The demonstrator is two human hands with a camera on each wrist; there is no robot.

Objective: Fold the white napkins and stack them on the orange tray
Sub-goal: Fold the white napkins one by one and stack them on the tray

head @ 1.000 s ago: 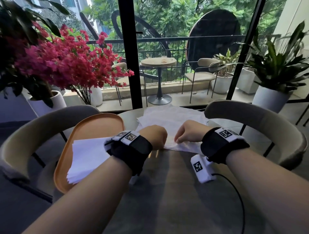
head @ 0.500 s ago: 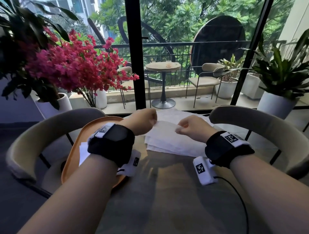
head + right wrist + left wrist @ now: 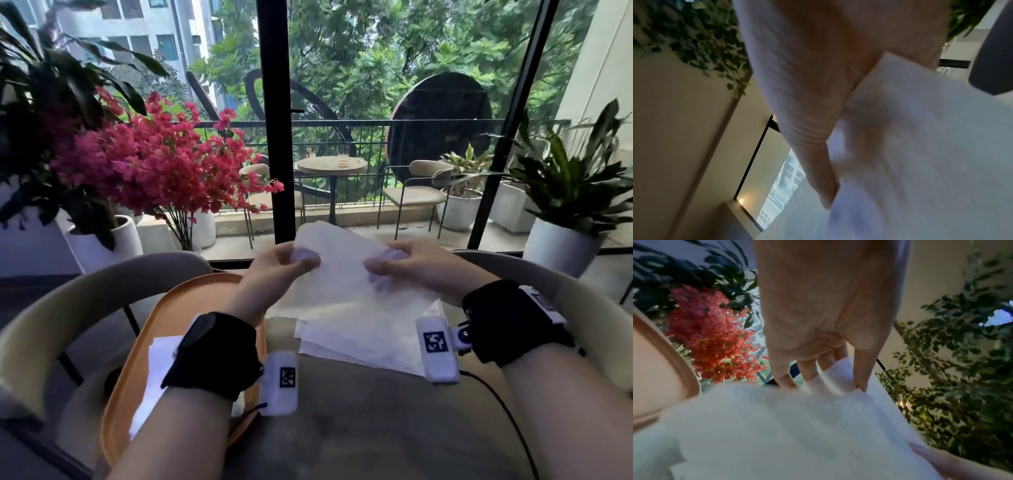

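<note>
Head view is showing both hands lifting one white napkin (image 3: pixel 342 274) at the centre of the frame, its top edge raised in front of the window. The left hand (image 3: pixel 274 270) is pinching the upper left corner between thumb and fingers, and the right hand (image 3: pixel 414 263) is pinching the upper right part the same way, so each grip is closing on the sheet. The napkin is looking thin and slightly translucent; fingers are showing through it as faint purplish shadows, and its surface is lying soft and lightly creased. Its lower part is draping down onto a loose pile of napkins (image 3: pixel 359 339) resting on the desk (image 3: pixel 359 428) just below centre. Left of that pile, the orange tray (image 3: pixel 191 301) is sitting at the lower left of the frame, carrying a flat stack of folded napkins (image 3: pixel 154 377) partly hidden by the left wrist. Left wrist view is showing the thumb (image 3: pixel 861 369) pressing the white sheet (image 3: pixel 777 426) against the fingers behind it, with the paper blurring. Right wrist view is showing the thumb (image 3: pixel 818 162) lying along the front of the napkin (image 3: pixel 920 146), whose corner is standing up against the palm.
</note>
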